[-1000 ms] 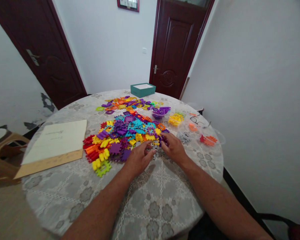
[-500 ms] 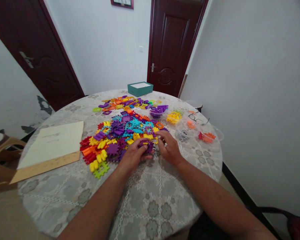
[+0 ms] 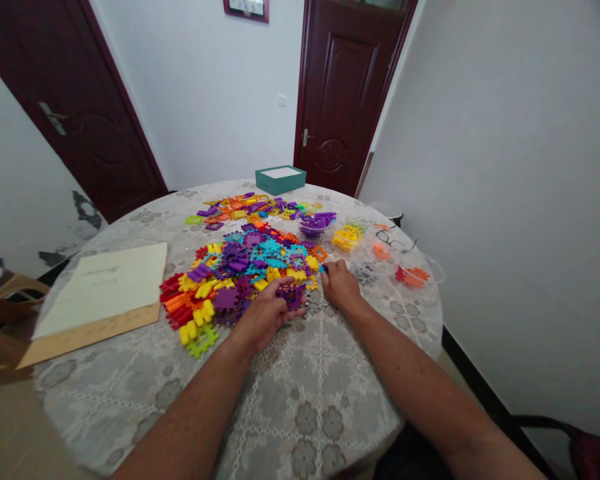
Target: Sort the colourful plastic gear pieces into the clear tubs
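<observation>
My left hand (image 3: 266, 315) is at the near right edge of a heap of plastic interlocking blocks (image 3: 267, 252). Its fingers curl round a purple interlocking block (image 3: 294, 297), with the index finger stretched along the top. My right hand (image 3: 342, 285) is just to the right, knuckles up, its fingertips pinched on a small blue piece (image 3: 323, 268) at the heap's edge. Most of that piece is hidden by the fingers. Yellow blocks (image 3: 296, 274) lie between the two hands.
Farther back spreads a second pile of pieces (image 3: 253, 208), with a green box (image 3: 280, 180) behind it. Clear bowls hold purple pieces (image 3: 316, 222), yellow pieces (image 3: 347, 237) and orange pieces (image 3: 413, 276). Eyeglasses (image 3: 395, 240) rest nearby. An open paper pad (image 3: 100, 287) lies left.
My right hand has moved slightly right, away from my left hand, and a small blue piece now shows at its fingertips. My left hand keeps the purple block, its index finger more extended.
</observation>
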`<state>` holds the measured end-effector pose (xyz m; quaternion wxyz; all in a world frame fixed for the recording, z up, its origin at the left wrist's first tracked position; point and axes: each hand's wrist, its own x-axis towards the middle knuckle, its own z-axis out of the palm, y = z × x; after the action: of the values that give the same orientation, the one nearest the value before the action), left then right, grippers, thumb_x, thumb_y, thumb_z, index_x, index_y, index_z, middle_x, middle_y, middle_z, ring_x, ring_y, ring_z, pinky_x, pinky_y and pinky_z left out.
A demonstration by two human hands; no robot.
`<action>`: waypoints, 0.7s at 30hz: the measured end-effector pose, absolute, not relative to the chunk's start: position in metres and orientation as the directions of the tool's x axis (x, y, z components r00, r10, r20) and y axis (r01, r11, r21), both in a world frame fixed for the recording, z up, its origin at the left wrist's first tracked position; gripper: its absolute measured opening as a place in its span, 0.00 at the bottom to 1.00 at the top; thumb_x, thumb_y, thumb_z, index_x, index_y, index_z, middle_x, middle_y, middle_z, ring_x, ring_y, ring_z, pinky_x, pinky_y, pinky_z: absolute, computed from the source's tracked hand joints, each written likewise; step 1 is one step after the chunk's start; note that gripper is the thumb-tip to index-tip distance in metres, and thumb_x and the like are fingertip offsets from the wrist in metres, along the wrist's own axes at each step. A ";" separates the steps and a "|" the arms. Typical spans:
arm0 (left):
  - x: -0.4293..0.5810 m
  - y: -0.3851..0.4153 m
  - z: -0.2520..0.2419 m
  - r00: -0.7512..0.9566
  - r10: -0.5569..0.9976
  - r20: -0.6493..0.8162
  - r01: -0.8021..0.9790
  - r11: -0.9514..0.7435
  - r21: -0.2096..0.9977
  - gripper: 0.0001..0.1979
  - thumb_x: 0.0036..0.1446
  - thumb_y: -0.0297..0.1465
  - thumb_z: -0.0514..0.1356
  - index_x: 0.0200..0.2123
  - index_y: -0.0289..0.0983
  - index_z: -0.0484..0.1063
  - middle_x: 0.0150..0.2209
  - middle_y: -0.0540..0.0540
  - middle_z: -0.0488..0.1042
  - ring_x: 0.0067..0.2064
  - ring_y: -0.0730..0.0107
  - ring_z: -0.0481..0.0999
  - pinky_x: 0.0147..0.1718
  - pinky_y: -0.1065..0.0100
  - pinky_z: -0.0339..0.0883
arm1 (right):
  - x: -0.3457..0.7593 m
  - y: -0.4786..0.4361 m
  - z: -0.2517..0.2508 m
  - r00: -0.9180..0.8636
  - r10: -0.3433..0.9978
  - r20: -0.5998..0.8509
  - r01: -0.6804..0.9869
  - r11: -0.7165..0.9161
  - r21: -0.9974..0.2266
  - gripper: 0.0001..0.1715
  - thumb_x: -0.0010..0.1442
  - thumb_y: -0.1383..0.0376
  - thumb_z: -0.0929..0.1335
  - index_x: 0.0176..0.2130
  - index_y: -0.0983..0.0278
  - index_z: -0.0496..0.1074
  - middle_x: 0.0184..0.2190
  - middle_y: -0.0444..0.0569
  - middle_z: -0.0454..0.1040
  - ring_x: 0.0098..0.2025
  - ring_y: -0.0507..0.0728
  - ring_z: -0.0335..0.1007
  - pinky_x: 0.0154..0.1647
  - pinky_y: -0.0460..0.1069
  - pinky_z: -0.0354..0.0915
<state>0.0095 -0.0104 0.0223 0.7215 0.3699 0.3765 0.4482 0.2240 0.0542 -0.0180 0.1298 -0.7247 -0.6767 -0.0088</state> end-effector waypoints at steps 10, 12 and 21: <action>0.010 -0.012 0.024 0.346 0.912 -0.222 -0.351 0.345 0.871 0.33 0.49 0.15 0.58 0.60 0.36 0.66 0.53 0.35 0.78 0.50 0.60 0.83 0.50 0.62 0.79 | 0.248 0.036 -0.014 -0.004 0.995 0.101 0.963 0.031 -0.269 0.22 0.66 0.59 0.66 0.54 0.69 0.74 0.48 0.61 0.75 0.50 0.63 0.73 0.51 0.51 0.63; 0.010 -0.013 0.024 0.345 0.911 -0.228 -0.341 0.348 0.874 0.29 0.52 0.15 0.59 0.57 0.36 0.67 0.54 0.35 0.78 0.50 0.60 0.83 0.50 0.63 0.79 | 0.251 0.038 -0.014 -0.007 0.995 0.099 0.952 0.037 -0.304 0.22 0.65 0.59 0.66 0.53 0.69 0.74 0.47 0.61 0.76 0.50 0.63 0.73 0.51 0.51 0.63; 0.012 -0.012 0.018 0.305 0.917 -0.259 -0.346 0.360 0.867 0.24 0.59 0.20 0.61 0.58 0.37 0.66 0.53 0.36 0.78 0.46 0.57 0.85 0.41 0.62 0.82 | 0.253 0.032 -0.018 0.027 0.960 0.278 0.927 0.080 -0.367 0.23 0.63 0.54 0.71 0.53 0.64 0.72 0.49 0.60 0.72 0.49 0.64 0.72 0.48 0.53 0.65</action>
<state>0.0119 -0.0121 0.0182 0.7231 0.3600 0.3963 0.4364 0.2530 0.0317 -0.0179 0.2342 -0.6772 -0.6966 0.0357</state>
